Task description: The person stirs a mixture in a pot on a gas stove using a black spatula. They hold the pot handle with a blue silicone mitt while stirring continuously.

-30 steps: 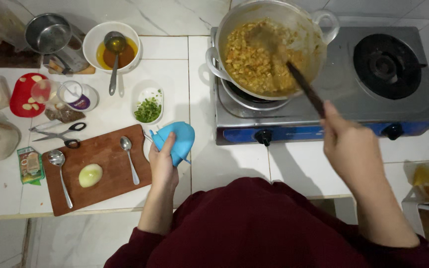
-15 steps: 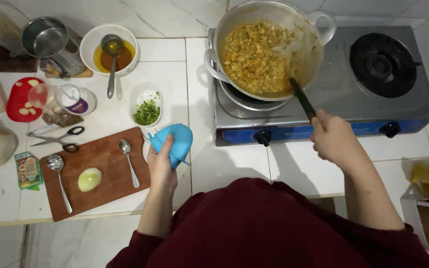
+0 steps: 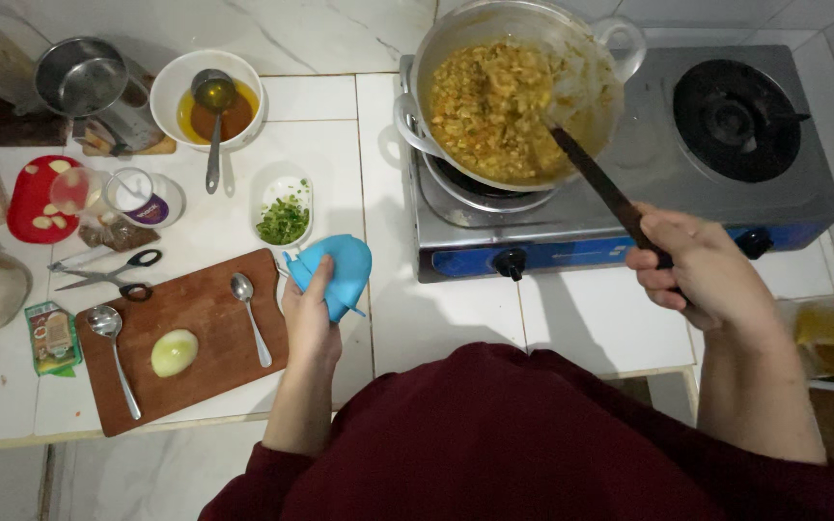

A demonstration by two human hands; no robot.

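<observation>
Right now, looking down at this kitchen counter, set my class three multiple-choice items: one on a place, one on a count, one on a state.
1. Where does the peeled onion lie?
A. on the wooden cutting board
B. in the wok
C. on the stove

2. How many spoons lie on the board?
A. one
B. two
C. four

3. What is the right hand doing?
A. resting flat
B. gripping the dark spatula handle
C. turning a knob

Answers: 1 A, the onion sits between the spoons on the board. 2 B, one each side. 3 B, fingers wrap the handle reaching into the wok.
</observation>
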